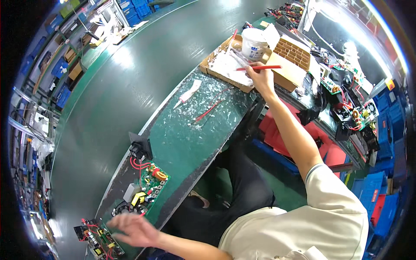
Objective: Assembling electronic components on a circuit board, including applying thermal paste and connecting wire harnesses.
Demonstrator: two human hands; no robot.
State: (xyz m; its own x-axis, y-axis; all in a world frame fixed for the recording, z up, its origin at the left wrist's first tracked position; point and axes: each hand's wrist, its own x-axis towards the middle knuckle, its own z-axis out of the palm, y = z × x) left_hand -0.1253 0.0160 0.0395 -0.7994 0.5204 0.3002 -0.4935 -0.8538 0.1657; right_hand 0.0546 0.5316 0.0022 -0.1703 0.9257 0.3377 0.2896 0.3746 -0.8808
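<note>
My right hand (261,79) is closed around a slim red stick (273,67), like a pen or brush handle, at the near right side of a shallow cardboard box (229,81). White residue covers the inside of that box. At the lower left my left hand (135,229) hangs with its fingers apart, slightly blurred and holding nothing. Close by it lie a green circuit board (158,184) with coils and a black socket (141,147) wired to it, and a second circuit board (102,242). Whether the left fingertips touch either board I cannot tell.
On the bench (173,151) lie a white tube with a pointed nozzle (189,92) and red wires (208,112). A white tub (253,44) and a divided carton (290,56) stand by the box. More wired boards (355,115) crowd the right; blue bins (372,190) stand beyond.
</note>
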